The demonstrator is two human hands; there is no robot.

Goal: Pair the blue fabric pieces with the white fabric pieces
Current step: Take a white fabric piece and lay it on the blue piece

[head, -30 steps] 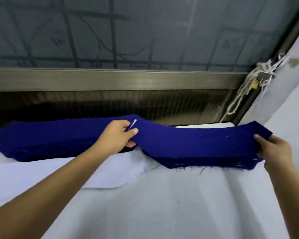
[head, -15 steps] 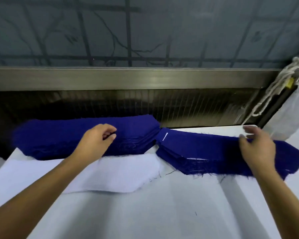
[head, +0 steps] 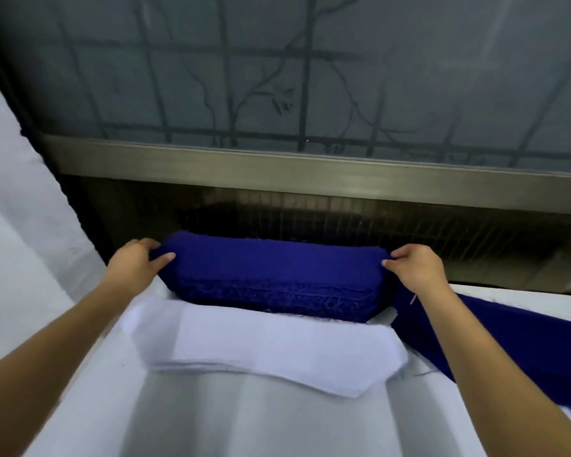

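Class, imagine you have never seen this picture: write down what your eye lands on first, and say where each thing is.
The deep blue stack of fabric in the middle stands out most, gripped at its ends by the left hand and the right hand. Just in front of it lies a white stack of fabric, and a second blue pile lies at the right edge.

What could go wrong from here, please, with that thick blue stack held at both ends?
The left hand and right hand grip only the ends of the blue stack, so loose middle layers could sag or slip out. It lies right beside the dark gap behind; pieces could drop in.
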